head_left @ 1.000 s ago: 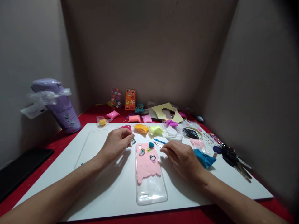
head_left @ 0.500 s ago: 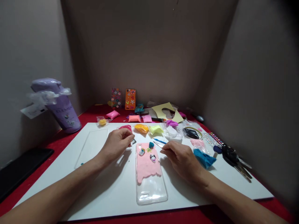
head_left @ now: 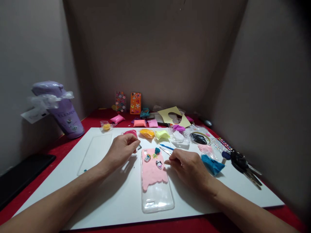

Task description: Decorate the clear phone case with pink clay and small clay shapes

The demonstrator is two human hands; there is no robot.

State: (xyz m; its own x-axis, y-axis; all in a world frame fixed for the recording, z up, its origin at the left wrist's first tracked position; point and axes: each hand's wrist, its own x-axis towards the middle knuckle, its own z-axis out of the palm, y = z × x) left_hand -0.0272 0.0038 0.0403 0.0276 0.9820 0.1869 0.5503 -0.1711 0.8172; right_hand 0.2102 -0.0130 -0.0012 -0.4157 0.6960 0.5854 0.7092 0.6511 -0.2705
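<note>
a clear phone case [head_left: 157,200] lies between the grips, just beside the right one, its far part covered by a pink layer [head_left: 154,176] bearing small charms [head_left: 159,164]. the left grip [head_left: 122,148] pinches a small dark-edged piece [head_left: 139,147] between thumb and finger. the right grip [head_left: 188,165], thumb and forefinger a little parted, is at a silver pointed tool [head_left: 164,150]; whether it is held i cannot tell. just beyond that grip lies a blue stick [head_left: 166,147]; to its right, a blue packet [head_left: 212,164], then scissors [head_left: 239,160]. beyond both grips sit an orange packet [head_left: 147,133] and a yellow packet [head_left: 162,135].
</note>
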